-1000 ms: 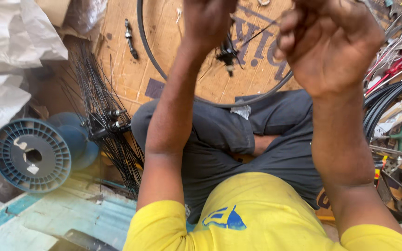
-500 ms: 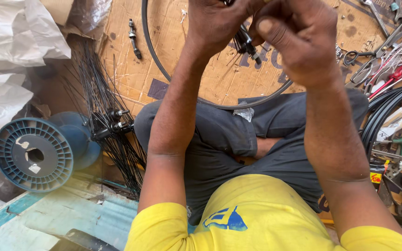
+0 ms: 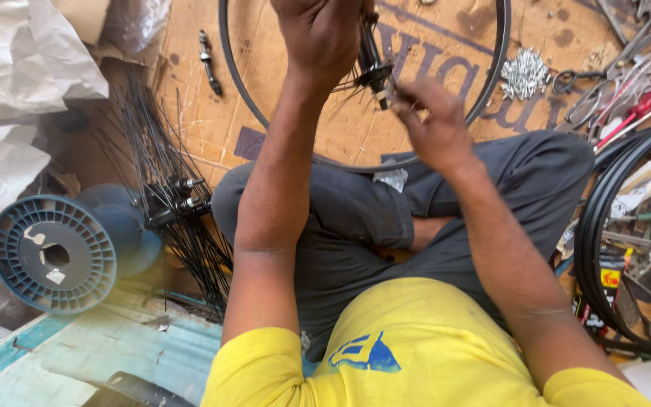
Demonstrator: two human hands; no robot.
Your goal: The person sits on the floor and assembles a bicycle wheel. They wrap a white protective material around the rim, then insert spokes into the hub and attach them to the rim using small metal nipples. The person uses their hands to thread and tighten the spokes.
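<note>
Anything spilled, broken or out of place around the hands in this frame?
Nothing looks damaged. The left hand holds a black wheel hub with loose spokes while the right hand works at it. The small silver parts lie in a loose heap on the cardboard, seemingly set there, not spilled.

Both hands (image 3: 325, 34) raised, grips closed

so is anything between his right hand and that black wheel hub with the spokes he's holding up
Nothing visible stands between them. The left hand grips the black spoked wheel hub from above, and the right hand is right beside it, fingertips at its lower end. The black round wheel rim lies behind on the cardboard, not between.
</note>
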